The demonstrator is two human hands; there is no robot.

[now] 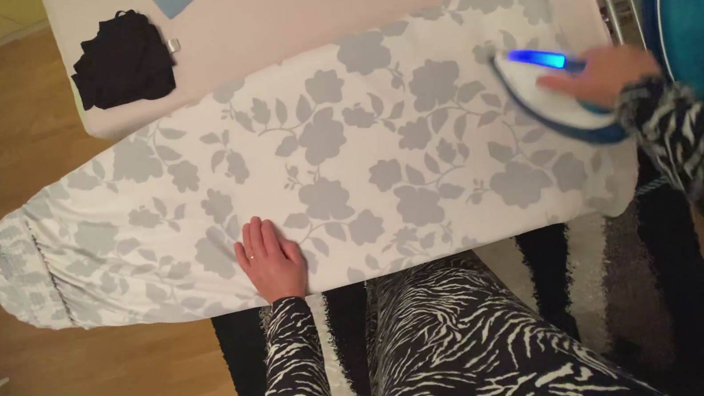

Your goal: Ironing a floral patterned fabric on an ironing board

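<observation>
The right hand is wrapped over the handle of a steam iron, fingers curled shut around the grip, so that the blue light strip on the handle shows just ahead of the knuckles. The iron sits at the wide, right end of the ironing board, soleplate down on the floral cover, its pale body rimmed in blue. It looks like a fairly heavy, rigid tool with a smooth plate that should glide easily over cloth; the handle on top is the only sensible place to grip it, since the plate is likely hot.

The left hand lies flat on the near edge of the board, palm down, fingers together and stretched out, holding nothing and pressing lightly on the cover. The cover is soft, thin fabric printed with grey flowers, gathered by elastic at the narrow left tip, and would wrinkle or shift under a sideways push.

Beyond the board, a black garment lies bundled on a pale bed surface. A blue basket stands just beside the iron at the right. Below is a black-and-white rug on a wooden floor.
</observation>
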